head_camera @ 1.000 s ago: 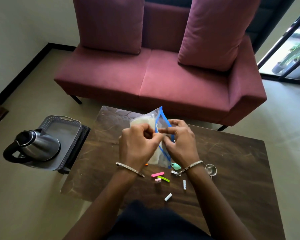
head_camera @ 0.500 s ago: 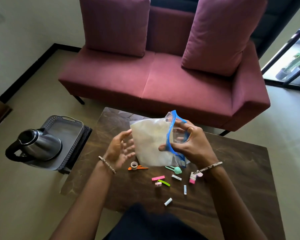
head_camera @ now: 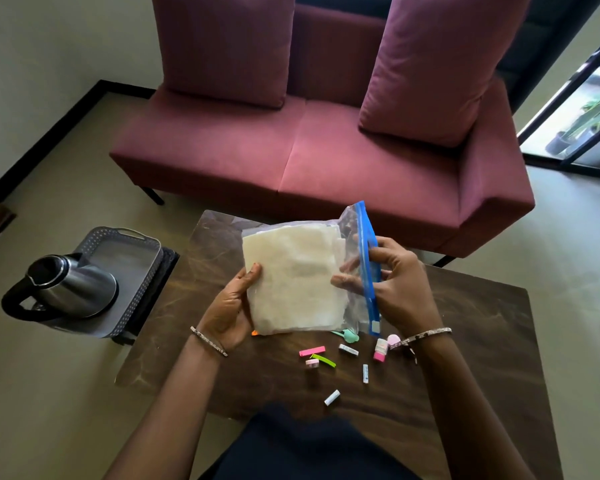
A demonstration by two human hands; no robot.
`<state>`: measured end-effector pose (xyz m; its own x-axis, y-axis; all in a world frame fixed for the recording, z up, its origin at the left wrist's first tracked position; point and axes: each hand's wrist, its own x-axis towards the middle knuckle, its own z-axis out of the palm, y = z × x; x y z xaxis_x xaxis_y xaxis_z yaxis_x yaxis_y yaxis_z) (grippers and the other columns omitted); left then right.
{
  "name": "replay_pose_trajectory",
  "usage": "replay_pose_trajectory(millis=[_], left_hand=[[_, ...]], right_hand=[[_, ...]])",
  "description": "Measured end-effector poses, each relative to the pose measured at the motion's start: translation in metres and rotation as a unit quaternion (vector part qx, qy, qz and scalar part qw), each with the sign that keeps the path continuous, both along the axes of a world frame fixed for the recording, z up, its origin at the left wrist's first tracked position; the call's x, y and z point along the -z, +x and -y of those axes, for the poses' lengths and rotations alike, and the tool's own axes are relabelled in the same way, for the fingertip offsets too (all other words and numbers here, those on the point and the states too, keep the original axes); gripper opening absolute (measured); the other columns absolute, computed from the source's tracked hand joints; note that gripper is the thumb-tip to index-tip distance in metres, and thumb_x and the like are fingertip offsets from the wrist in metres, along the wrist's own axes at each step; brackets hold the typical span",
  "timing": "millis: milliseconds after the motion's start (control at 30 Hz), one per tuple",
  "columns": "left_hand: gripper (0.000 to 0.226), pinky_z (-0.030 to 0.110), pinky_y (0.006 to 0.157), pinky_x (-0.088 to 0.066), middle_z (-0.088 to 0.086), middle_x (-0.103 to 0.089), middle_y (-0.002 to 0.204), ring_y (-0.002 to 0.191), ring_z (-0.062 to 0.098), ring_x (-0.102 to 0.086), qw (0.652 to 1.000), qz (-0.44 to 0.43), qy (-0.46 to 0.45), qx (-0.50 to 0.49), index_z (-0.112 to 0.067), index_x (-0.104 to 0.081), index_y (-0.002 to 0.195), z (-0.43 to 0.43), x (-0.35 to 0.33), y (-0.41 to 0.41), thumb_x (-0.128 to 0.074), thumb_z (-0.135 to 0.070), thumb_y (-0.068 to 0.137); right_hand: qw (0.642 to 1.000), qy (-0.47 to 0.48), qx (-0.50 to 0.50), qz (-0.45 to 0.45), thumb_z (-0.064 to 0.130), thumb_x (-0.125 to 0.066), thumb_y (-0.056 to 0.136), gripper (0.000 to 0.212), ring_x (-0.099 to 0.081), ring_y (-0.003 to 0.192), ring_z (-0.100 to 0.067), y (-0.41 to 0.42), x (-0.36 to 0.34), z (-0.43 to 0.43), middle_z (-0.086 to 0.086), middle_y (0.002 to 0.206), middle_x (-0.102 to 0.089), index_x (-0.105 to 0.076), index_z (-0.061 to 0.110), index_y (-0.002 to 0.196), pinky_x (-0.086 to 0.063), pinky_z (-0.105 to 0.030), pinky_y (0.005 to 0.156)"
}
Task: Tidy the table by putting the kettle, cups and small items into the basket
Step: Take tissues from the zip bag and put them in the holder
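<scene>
I hold a clear zip bag (head_camera: pixel 298 282) with a blue zip strip and white folded contents above the dark wooden table (head_camera: pixel 465 323). My left hand (head_camera: pixel 231 306) grips its left edge, thumb on the front. My right hand (head_camera: pixel 395 282) pinches the blue zip end, fingers reaching into the mouth. Several small items lie on the table below: a pink strip (head_camera: pixel 312 350), a green clip (head_camera: pixel 324 360), a teal spoon (head_camera: pixel 347 336), a pink-capped bottle (head_camera: pixel 380 349) and white sticks (head_camera: pixel 332 397). The steel kettle (head_camera: pixel 66 289) sits in the grey basket (head_camera: pixel 132 271) at the left.
A maroon sofa (head_camera: pixel 326 161) with two cushions stands behind the table. The basket rests on a low dark stand beside the table's left edge. A glass door (head_camera: pixel 582 109) is at the far right. Beige floor surrounds the table.
Both hands first pinched the bag's zip top together. The left hand let go, then came back to grip the bag's left edge, and the bag turned flat toward me.
</scene>
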<state>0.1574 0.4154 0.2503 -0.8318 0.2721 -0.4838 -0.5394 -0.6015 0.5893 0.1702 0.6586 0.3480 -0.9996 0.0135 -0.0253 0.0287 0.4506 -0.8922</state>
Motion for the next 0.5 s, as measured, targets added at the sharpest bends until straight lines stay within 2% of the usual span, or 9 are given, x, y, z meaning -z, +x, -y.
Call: replay_pose_trajectory(millis=[100,167,233,300,400,500], left_hand=[[0.035,0.050,0.100,-0.050,0.010,-0.060,0.135,0.122,0.026,-0.059,1.000,-0.020,0.004,-0.008,-0.021,-0.066,0.125,0.000,-0.004,0.000,-0.059,-0.029,0.091],[0.033,0.047,0.096,-0.053,0.009,-0.062,0.133,0.120,0.025,-0.061,0.999,-0.030,0.011,-0.009,-0.021,-0.068,0.122,0.000,-0.008,0.000,-0.058,-0.029,0.091],[0.032,0.044,0.091,-0.055,0.009,-0.063,0.132,0.118,0.024,-0.062,0.999,-0.038,0.020,-0.010,-0.021,-0.069,0.120,0.001,-0.012,0.000,-0.057,-0.028,0.092],[0.032,0.043,0.089,-0.056,0.009,-0.063,0.131,0.118,0.024,-0.062,0.999,-0.042,0.027,-0.007,-0.021,-0.069,0.120,0.001,-0.014,0.000,-0.056,-0.028,0.092],[0.034,0.046,0.095,-0.053,0.009,-0.061,0.134,0.122,0.025,-0.060,0.999,-0.043,0.032,-0.003,-0.020,-0.066,0.124,0.003,-0.012,0.000,-0.056,-0.028,0.093],[0.038,0.047,0.099,-0.051,0.009,-0.061,0.134,0.122,0.025,-0.059,0.999,-0.041,0.028,0.002,-0.018,-0.063,0.128,0.004,-0.009,-0.001,-0.059,-0.029,0.092]], right_hand=[[1.000,-0.015,-0.004,0.026,0.030,-0.090,0.061,0.044,-0.059,0.101,0.014,-0.003,0.001,-0.001,0.009,0.109,-0.066,-0.078,0.003,0.093,-0.053,-0.008,0.077],[0.998,-0.045,0.000,0.043,0.036,-0.087,0.056,0.045,-0.063,0.100,0.005,-0.004,-0.002,0.001,0.007,0.105,-0.068,-0.078,0.004,0.087,-0.056,-0.015,0.080],[0.995,-0.076,0.009,0.060,0.043,-0.084,0.051,0.050,-0.066,0.104,-0.012,-0.006,-0.004,0.002,0.001,0.105,-0.070,-0.077,0.006,0.083,-0.059,-0.034,0.087],[0.993,-0.093,0.016,0.071,0.038,-0.087,0.052,0.048,-0.068,0.104,-0.024,-0.007,-0.004,0.005,-0.006,0.104,-0.072,-0.075,0.003,0.083,-0.060,-0.043,0.088],[0.988,-0.123,0.018,0.088,0.017,-0.090,0.065,0.034,-0.072,0.098,-0.030,-0.009,-0.002,0.009,-0.014,0.098,-0.074,-0.072,-0.004,0.085,-0.062,-0.040,0.081],[0.979,-0.171,0.024,0.108,0.008,-0.087,0.072,0.026,-0.073,0.094,-0.029,-0.011,0.002,0.010,-0.015,0.098,-0.074,-0.071,-0.006,0.088,-0.063,-0.038,0.080]])
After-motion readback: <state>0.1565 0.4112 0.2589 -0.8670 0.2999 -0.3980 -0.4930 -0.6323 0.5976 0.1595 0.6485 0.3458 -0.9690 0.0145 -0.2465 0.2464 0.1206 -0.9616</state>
